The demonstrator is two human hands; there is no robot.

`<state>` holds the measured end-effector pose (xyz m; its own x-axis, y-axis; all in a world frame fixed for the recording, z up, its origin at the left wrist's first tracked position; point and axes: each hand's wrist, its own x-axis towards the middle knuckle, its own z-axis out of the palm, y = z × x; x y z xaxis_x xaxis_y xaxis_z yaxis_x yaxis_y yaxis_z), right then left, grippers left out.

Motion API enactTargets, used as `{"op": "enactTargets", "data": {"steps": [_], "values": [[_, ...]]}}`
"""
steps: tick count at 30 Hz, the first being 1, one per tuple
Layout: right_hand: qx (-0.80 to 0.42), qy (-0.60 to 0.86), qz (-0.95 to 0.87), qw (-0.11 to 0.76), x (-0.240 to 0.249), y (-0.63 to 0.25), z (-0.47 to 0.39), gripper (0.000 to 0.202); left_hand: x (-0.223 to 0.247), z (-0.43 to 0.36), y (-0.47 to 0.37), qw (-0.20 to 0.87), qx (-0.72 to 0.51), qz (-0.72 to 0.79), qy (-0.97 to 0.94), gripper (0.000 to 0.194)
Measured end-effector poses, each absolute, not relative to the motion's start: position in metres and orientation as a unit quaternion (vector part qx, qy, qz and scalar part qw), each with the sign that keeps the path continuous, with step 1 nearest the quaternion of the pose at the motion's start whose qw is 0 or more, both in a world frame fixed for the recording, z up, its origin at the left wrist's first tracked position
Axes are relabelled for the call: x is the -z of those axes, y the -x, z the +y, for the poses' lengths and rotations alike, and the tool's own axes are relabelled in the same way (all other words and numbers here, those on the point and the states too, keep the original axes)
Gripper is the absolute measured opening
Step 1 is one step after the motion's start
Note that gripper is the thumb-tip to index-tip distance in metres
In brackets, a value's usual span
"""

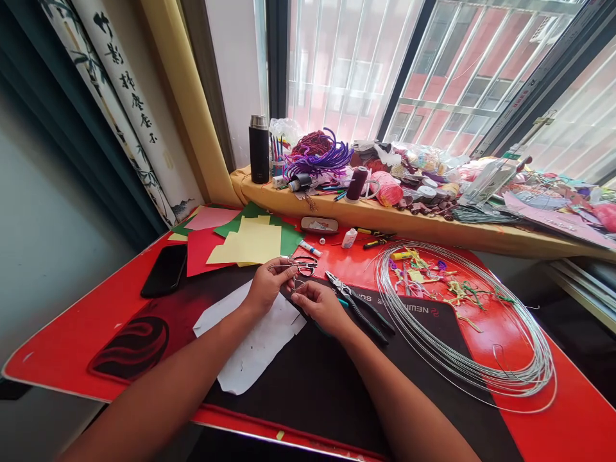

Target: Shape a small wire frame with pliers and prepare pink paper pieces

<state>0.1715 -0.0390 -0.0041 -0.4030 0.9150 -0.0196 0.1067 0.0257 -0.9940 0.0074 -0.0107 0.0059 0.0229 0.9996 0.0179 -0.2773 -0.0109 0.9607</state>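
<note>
My left hand and my right hand meet over a white sheet of paper on the dark mat. Both have their fingers pinched on a thin, small piece of wire. Just behind my fingers lie scissors with dark handles. To the right of my right hand are black-handled pliers. A teal-handled tool is partly hidden under my right hand. Further right, a large coil of silvery wire rests on the mat and the red table.
Coloured paper sheets and a black phone lie at the left. A glue bottle and a small case stand behind. Colourful scraps sit inside the coil. Yarn, a black flask and craft supplies crowd the windowsill.
</note>
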Motion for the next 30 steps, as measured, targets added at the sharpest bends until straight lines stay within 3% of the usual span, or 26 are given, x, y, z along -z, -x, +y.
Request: {"op": "enactTargets", "data": {"steps": [10,22,30], "values": [[-0.549,0.414,-0.625,0.369,0.007,-0.171,-0.039,0.038,-0.004,-0.010,-0.009,0.578,-0.563,0.407,-0.429,0.037],[-0.574,0.405,-0.605,0.374,0.003,-0.172,-0.041,0.044,-0.016,-0.009,0.004,0.652,-0.496,0.364,-0.443,0.045],[-0.559,0.407,-0.622,0.367,0.001,-0.171,-0.043,0.034,-0.029,-0.001,0.030,0.484,-0.477,0.442,-0.586,0.046]]}}
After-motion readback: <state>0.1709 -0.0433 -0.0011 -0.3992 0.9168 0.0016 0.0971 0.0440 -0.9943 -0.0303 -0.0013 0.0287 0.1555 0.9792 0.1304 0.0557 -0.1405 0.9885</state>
